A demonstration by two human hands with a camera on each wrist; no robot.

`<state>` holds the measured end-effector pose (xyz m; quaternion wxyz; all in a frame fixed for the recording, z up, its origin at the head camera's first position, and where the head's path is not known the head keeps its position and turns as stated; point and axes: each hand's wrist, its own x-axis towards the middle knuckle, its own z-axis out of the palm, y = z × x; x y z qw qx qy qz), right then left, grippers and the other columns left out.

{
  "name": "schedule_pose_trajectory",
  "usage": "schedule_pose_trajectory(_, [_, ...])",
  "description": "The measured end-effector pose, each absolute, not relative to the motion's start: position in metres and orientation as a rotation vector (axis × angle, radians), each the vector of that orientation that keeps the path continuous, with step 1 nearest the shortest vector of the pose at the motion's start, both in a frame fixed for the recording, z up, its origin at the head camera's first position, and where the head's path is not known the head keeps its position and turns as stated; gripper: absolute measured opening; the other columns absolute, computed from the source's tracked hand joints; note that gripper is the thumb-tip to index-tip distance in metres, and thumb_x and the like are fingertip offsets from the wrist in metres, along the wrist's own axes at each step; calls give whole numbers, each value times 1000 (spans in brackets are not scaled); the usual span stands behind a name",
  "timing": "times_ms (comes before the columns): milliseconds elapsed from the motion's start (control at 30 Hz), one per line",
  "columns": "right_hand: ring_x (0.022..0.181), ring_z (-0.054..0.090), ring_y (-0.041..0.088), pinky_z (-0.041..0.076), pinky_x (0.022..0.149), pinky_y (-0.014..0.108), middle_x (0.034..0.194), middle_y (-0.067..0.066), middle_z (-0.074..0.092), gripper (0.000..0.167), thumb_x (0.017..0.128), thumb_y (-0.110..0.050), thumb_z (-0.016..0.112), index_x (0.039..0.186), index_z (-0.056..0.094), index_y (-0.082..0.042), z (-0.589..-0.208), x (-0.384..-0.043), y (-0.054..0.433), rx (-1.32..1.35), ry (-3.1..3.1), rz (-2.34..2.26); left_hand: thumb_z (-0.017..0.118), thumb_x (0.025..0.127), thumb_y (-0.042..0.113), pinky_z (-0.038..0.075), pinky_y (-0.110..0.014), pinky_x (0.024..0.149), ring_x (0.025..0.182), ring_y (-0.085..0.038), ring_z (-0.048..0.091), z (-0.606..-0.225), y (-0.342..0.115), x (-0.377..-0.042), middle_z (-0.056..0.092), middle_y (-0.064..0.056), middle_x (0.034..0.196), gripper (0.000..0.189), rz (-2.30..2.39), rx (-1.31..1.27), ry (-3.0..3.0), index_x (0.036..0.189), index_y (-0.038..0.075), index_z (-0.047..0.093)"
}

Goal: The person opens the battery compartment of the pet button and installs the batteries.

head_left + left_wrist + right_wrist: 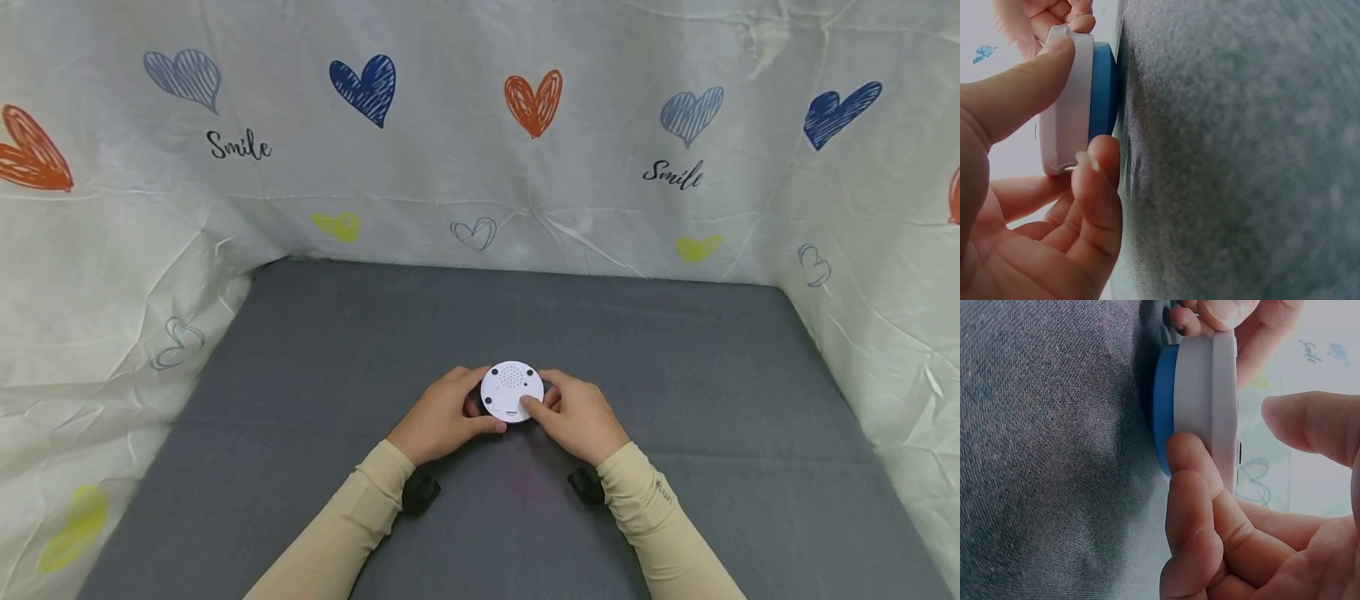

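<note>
A round white-and-blue buzzer button (512, 390) lies upside down at the middle of the table, its flat white base facing up. That base shows small speaker holes, dark feet and a small slot. In the left wrist view the blue dome (1103, 90) sits beneath the white body, against the cloth. My left hand (452, 414) grips the left side of the rim between thumb and fingers. Curled fingers of my right hand (576, 414) hold the opposite side. The right thumb (1310, 422) is held apart from the base, as the right wrist view shows.
Grey cloth (300, 350) covers the table. White sheeting (450, 167) printed with hearts and "Smile" hangs behind it and along both sides. Black wrist cameras (420, 494) sit under the sleeves.
</note>
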<state>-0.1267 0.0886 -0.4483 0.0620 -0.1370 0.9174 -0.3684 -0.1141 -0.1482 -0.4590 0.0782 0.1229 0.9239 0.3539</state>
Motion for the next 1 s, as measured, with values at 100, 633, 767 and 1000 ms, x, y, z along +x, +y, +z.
schedule_pose_trajectory(100, [68,61,7,52,66,29,85,-3,73,50,101,-32,77,142,67,-5,-447,-126,89,-421,2776,-1128,93,87,34,51,-24,73,81,-6,59,-460,-148,-115,66,-5,125,86,1107,351,2763,161,13,53])
schedule_pose_trajectory(633, [78,68,10,55,71,34,90,0,77,42,105,-46,71,132,58,-16,-441,-124,87,-367,2749,-1279,81,97,50,65,-32,91,100,-12,73,-455,-150,-113,60,1,146,72,1467,332,2659,160,28,53])
schedule_pose_trajectory(767, [70,62,12,49,66,32,87,6,78,35,109,-49,63,122,56,-17,-442,-124,88,-369,2741,-1315,76,100,52,63,-38,99,109,-13,74,-454,-151,-113,60,3,149,65,1535,335,2601,158,33,54])
schedule_pose_trajectory(1000, [74,60,13,45,67,30,91,6,78,32,113,-51,53,114,55,-19,-444,-123,89,-365,2780,-1369,71,103,53,60,-48,107,125,-20,74,-452,-153,-113,62,0,151,56,1645,319,2497,154,39,54])
